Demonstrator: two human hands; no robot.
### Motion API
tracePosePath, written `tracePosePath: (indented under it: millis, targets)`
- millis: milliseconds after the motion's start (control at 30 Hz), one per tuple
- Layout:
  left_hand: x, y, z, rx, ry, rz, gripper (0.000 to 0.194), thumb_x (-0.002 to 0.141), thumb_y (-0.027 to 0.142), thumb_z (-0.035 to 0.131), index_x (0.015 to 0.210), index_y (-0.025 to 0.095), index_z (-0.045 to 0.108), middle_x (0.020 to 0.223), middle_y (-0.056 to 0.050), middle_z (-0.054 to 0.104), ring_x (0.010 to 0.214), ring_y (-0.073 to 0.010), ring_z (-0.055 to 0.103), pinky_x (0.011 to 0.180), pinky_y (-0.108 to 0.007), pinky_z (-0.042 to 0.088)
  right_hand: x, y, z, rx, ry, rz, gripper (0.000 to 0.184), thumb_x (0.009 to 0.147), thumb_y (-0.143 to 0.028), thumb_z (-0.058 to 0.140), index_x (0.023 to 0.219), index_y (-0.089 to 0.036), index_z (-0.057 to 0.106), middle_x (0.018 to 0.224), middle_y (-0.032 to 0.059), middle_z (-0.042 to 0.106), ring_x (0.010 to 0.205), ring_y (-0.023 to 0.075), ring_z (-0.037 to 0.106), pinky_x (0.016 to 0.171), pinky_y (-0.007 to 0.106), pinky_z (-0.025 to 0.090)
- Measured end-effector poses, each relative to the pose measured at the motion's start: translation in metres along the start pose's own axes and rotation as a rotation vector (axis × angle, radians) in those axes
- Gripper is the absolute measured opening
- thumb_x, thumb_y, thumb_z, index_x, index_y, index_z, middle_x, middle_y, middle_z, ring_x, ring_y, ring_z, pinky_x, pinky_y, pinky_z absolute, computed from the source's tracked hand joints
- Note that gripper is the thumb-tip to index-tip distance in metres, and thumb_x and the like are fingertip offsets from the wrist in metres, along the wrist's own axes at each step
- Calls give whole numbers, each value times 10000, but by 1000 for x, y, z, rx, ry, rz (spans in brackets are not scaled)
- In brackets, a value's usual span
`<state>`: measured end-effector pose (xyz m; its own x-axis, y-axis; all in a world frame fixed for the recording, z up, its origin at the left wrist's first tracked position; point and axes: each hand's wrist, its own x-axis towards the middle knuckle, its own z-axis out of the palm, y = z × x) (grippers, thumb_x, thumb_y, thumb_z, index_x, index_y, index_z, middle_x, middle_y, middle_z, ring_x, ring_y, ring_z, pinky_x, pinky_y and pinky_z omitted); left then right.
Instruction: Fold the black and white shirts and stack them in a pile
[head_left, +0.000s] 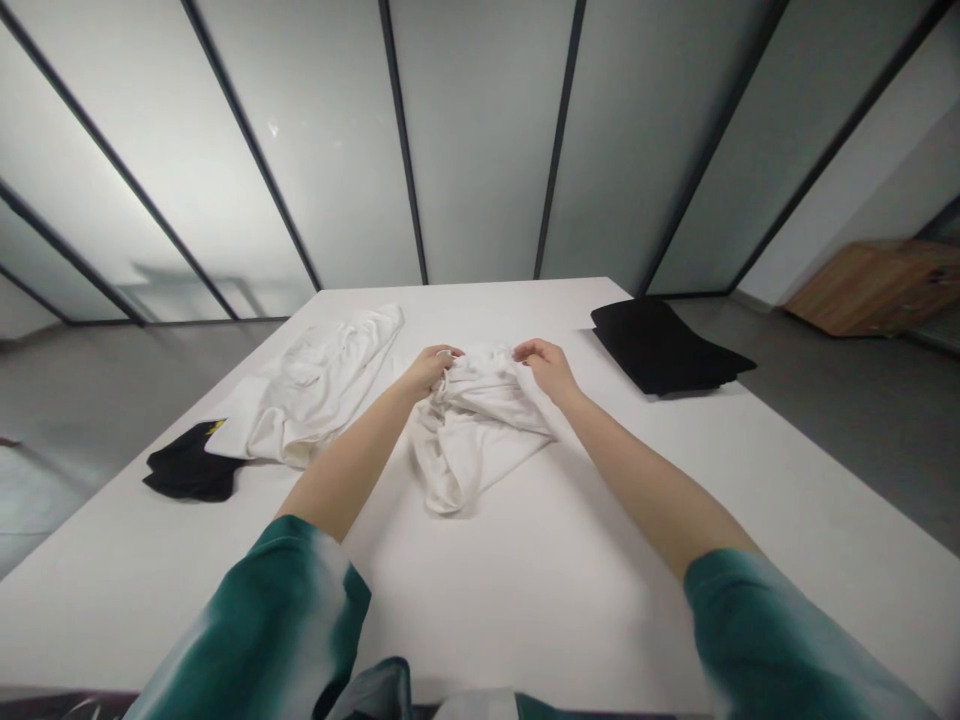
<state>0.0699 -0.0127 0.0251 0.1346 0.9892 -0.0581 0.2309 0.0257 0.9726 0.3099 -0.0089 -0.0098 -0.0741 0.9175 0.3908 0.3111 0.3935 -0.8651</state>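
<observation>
A crumpled white garment [487, 425] lies in the middle of the white table, its exact kind unclear from the folds. My left hand [433, 368] pinches its far left edge, fingers closed on the cloth. At the far right edge, my right hand [546, 362] grips the same cloth between thumb and fingers. Between both hands the fabric is bunched and slightly raised. Its near part drops in loose folds onto the tabletop.
On the left of the white table [525, 590] another rumpled white garment [315, 385] partly covers a black cloth item [196, 465] with a yellow mark. Folded black cloth [664, 345] is stacked at the right edge. A wooden cabinet [874, 285] stands beyond, near frosted glass panels [480, 140].
</observation>
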Motion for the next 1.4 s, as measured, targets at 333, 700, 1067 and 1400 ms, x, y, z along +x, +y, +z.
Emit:
tracePosePath:
  millis: [333, 700, 1067, 1400]
  targets:
    - [-16, -24, -38, 352, -186, -110, 364, 661, 510, 714, 861, 207, 717, 833, -36, 718, 783, -193, 640, 621, -256, 458, 29, 17, 35, -621, -323, -104, 481, 881, -172, 475, 1344, -160, 606, 1485, 115, 503, 1366, 218, 456, 1140, 369, 330]
    - [-3, -36, -47, 882, 11, 38, 262, 679, 460, 730, 819, 240, 711, 902, -91, 739, 966, -300, 668, 856, -347, 489, 8, -5, 15, -1087, -398, -66, 418, 1009, -343, 390, 997, -159, 764, 1027, 165, 747, 1065, 264, 647, 1006, 378, 365]
    - [1, -19, -4, 1130, -80, 321, 419, 799, 295, 588, 1200, 209, 678, 1196, -128, 697, 1163, -317, 601, 1070, -414, 346, -26, -12, -15, -936, -606, 10, 403, 815, -343, 663, 1192, -209, 710, 1091, 112, 697, 921, 241, 655, 781, 279, 453]
    - [18, -7, 3, 520, 30, 263, 186, 884, 316, 465, 847, 190, 596, 794, -15, 629, 801, -185, 568, 778, -287, 445, -17, 10, -22, -529, -248, -129, 190, 829, -231, 573, 952, -189, 712, 1086, 100, 713, 1031, 227, 633, 930, 336, 458]
